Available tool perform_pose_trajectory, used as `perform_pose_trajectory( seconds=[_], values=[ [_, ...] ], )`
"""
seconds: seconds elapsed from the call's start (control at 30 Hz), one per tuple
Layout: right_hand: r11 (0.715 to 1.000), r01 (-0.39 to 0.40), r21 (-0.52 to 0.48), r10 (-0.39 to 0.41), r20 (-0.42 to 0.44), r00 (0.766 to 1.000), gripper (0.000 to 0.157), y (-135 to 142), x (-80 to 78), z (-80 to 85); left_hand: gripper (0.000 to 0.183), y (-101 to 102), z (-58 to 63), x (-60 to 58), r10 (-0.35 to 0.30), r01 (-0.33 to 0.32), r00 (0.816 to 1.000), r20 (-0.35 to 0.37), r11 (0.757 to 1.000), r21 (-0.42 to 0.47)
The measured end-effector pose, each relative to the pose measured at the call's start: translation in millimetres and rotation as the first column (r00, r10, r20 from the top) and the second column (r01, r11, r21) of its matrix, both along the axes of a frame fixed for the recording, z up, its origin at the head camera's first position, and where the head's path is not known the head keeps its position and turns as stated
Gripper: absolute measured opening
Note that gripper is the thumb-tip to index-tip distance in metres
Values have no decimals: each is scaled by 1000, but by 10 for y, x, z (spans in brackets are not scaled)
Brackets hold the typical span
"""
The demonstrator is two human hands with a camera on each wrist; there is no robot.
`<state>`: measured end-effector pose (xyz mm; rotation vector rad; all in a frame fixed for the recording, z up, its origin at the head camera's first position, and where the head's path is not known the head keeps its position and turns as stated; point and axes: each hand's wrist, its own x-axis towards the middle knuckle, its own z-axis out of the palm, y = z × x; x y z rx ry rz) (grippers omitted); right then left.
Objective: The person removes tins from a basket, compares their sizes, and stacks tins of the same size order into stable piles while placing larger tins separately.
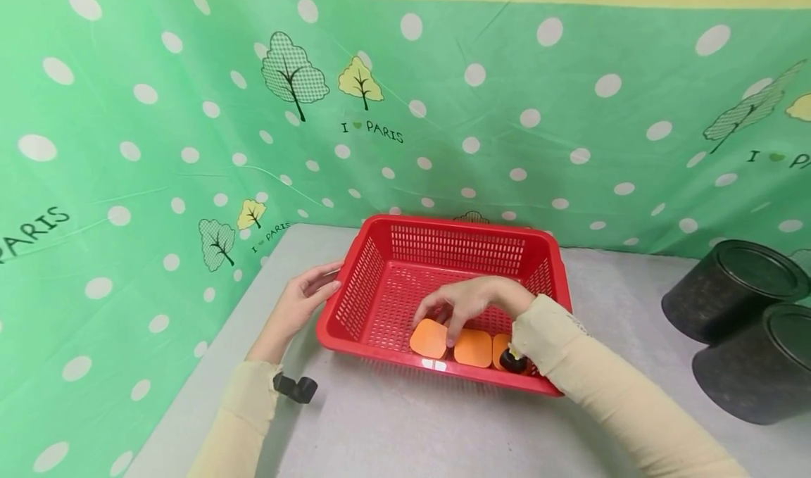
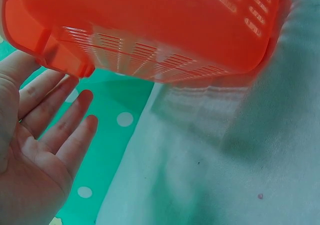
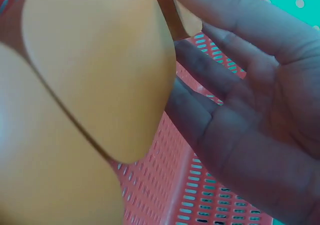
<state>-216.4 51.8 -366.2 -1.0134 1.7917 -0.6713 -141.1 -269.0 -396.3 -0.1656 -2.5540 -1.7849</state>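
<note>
My right hand [image 1: 472, 300] has its fingers clamped on the left orange block [image 1: 429, 338], inside the basket [image 1: 412, 220]; I should squeeze evenly, sparing its neighbour [image 1: 472, 348]. My left hand's [image 1: 305, 300] straight fingers touch the rim.

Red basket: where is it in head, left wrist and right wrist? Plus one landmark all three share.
Head: red basket sits in the lower middle, slightly right of centre.
Left wrist: basket spans most of the top.
Right wrist: basket shows behind the orange pieces and right hand.
Shared landmark: green dotted cloth, behind the basket in head, left of centre in left wrist, top right corner in right wrist.
</note>
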Motion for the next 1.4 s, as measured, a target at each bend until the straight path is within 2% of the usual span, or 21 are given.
perform_pose_trajectory(
  seconds=[0.3, 0.63, 0.77, 1.1, 1.27, 1.4],
  values=[
    [999, 43, 29, -43, 11, 999, 53, 2, -5, -4, 48, -2, -2, 1, 2, -2, 1000, 4, 1000, -1],
    [999, 33, 38, -33, -13, 999, 56, 6, 2, -9, 49, -9, -5, 11, 4, -4, 1000, 11, 1000, 3],
    [999, 40, 15, -39, -7, 999, 52, 7, 4, -15, 49, -6, -4, 14, 6, -6, 1000, 15, 1000, -2],
    [983, 107, -147, -115, -53, 992, 45, 12, 6, 83, 49, -1, 4, 16, 14, -13, 1000, 14, 1000, -24],
    [957, 161, -243, -179, -54, 982, 47, 44, 26, 170, 48, 4, -10, 12, 3, -3, 1000, 9, 1000, 1],
    [929, 209, -307, -252, -109, 961, 47, 105, 43, 257, 48, -1, -7, 2, 0, 0, 1000, 5, 1000, 6]
  ],
)
